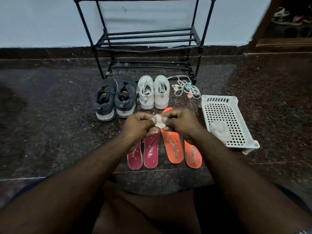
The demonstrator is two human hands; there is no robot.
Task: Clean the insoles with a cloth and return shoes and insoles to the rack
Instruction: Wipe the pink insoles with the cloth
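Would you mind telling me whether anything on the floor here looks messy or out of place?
Yes: the two pink insoles are dotted with pale specks, so they look soiled. A loose tangle of white laces lies beside the white sneakers. The black metal rack holds no shoes.

The scene was dim and bluish, with the wall [50, 22] beyond the fingers [152, 119] the brightest area and the speckled floor [50, 98] darkening towards both sides. Forearms nearest the camera lay in deep shadow. Wide-angle distortion bowed the floor edge, and detail was soft throughout.
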